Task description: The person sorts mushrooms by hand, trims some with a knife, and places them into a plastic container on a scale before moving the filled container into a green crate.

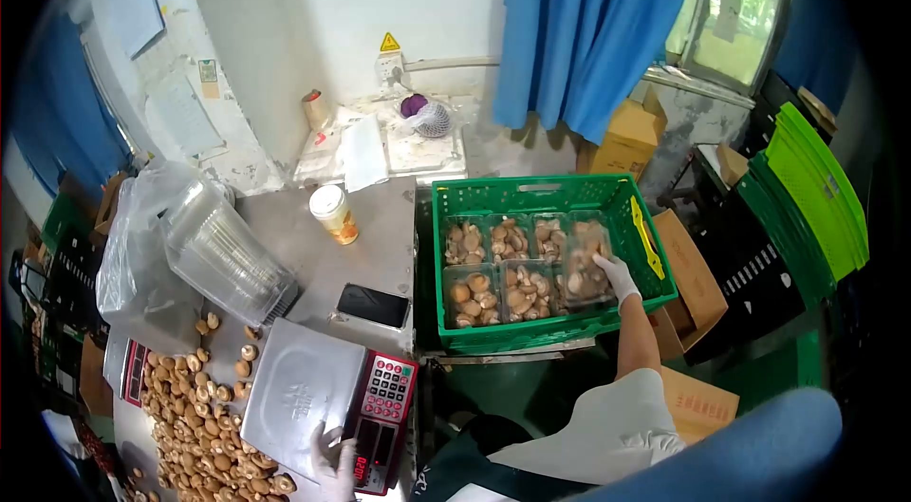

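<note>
Right hand holding mushroom tray in green crate, left hand at scale

Gloved right hand is gripping a clear mushroom tray by its right side, fingers closing on the edge. That tray is sitting at the right end of the packed trays, inside the green crate, tilting a bit; whether it is resting on anything underneath, cannot tell. Packed trays are standing in two rows, three showing in the far row, two in the near one, all holding brown-capped mushrooms. A yellow strip is running along the crate's right wall.

Gloved left hand is hovering over or resting on the near edge of the digital scale, contact unclear; fingers are spreading loosely, holding nothing visible. Scale's red display is glowing beside that hand, digits too small for sure reading. The metal plate is carrying no tray.

Loose mushrooms are lying in a big heap left of the scale, a few straying toward the stacked empty trays. A clear plastic bag is bunching just beside that stack. A smartphone is lying beyond the scale on the grey surface; a lidded paper cup is standing farther back. An open cardboard box is sitting right of the crate.
</note>
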Motion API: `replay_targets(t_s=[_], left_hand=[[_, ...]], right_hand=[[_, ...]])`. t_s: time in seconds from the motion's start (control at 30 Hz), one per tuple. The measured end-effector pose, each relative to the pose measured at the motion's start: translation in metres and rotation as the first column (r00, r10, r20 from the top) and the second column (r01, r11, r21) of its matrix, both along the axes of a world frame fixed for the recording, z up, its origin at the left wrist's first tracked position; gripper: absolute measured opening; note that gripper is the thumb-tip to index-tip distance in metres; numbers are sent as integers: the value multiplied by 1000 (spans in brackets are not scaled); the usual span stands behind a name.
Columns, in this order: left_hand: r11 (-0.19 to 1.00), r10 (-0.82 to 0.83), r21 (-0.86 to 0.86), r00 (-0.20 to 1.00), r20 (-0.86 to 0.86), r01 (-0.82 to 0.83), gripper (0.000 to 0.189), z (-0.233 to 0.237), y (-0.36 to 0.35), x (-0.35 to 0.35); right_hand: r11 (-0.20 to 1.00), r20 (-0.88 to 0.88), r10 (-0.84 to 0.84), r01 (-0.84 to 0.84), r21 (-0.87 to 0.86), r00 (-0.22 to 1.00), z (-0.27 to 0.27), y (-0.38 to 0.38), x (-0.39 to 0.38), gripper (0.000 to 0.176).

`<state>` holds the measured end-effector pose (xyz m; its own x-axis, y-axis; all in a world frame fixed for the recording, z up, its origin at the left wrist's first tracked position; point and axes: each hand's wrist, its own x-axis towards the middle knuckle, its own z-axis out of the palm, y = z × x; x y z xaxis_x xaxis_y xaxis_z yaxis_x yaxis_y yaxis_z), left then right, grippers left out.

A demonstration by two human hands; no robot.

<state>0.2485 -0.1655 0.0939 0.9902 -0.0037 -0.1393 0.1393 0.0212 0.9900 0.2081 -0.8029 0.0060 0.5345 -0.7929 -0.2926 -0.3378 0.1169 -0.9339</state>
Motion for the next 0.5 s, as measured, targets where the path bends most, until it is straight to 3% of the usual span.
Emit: replay_targets(t_s=[0.03,0.1,0.2,0.23,0.27,0.33,0.4,0.47,0.5], left_hand=[[999,18,28,1000,2,-18,60,2,7,1],[999,39,18,999,14,-40,56,4,23,1],[991,133,26,991,-4,-132,55,1,38,-16],[986,163,35,987,6,-163,54,0,46,-23],[979,200,43,980,19,-200,54,1,53,-30],[956,291,42,956,24,-292,53,7,61,-47],[922,384,39,922,52,-386,51,3,78,-67],[871,489,35,872,20,-489,52,15,79,-86],[858,513,10,858,39,-513,53,4,90,-98]], right_hand=[[991,-87,93,-84,102,992,6,3,-8,51],[973,-345,210,-228,-13,915,-10,6,-10,58],[932,-755,201,-359,-48,624,-30,-1,6,61],[831,-841,194,-541,-133,504,-28,4,12,58],[786,-893,205,-611,-94,402,-32,-2,22,55],[783,-900,-224,-481,-394,373,28,55,61,68],[665,-820,-164,-553,-503,549,50,76,114,70],[437,-594,86,-566,-699,800,54,105,177,62],[351,-466,283,-543,-763,838,71,138,209,56]])
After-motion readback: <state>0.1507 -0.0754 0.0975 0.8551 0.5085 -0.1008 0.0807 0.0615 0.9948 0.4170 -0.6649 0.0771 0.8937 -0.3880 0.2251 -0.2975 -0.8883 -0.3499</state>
